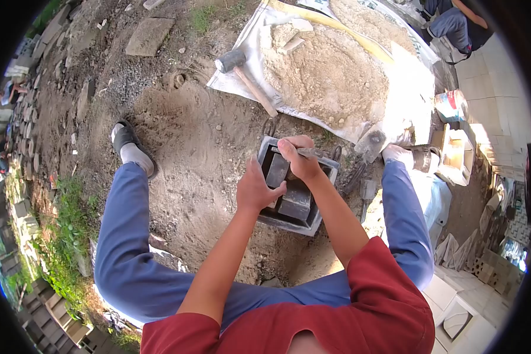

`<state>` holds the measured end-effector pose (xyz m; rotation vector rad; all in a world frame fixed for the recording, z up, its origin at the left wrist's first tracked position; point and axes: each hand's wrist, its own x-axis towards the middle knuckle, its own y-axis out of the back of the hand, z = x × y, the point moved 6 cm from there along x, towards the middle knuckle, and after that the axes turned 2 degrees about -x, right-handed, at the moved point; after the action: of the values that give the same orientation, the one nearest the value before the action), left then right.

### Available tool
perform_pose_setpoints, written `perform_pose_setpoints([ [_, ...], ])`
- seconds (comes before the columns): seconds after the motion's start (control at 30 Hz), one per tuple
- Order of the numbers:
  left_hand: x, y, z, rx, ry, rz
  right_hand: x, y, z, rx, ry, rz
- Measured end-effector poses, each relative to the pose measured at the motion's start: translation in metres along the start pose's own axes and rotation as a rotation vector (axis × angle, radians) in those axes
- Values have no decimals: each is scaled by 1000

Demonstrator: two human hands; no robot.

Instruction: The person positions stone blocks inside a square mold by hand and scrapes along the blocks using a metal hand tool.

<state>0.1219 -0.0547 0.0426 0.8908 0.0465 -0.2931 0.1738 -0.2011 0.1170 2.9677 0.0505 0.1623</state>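
Observation:
A grey rectangular mould box (290, 226) with dark blocks inside lies on the dirt between my legs. My right hand (302, 158) is closed round a thin metal tool (308, 153) above the far part of the box. Over the box's left edge is my left hand (258, 187), its thumb spread from the fingers, with nothing visible in it. One dark block (277, 171) shows between my hands, and another (295, 207) lies nearer me. Wire loops stick out at the box's far corners.
A mallet (252, 88) rests partly on a white sheet (236, 85) heaped with sandy material (330, 76). At the right are a bucket (451, 106) and an open box (456, 154). Another person (451, 26) sits at the upper right. A flat stone (150, 36) lies upper left.

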Motion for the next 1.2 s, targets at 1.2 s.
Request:
perform_pose_setpoints([
  [1.2,6,-4,21,292,-231,41,-51,50,34,-66,-44,209],
])
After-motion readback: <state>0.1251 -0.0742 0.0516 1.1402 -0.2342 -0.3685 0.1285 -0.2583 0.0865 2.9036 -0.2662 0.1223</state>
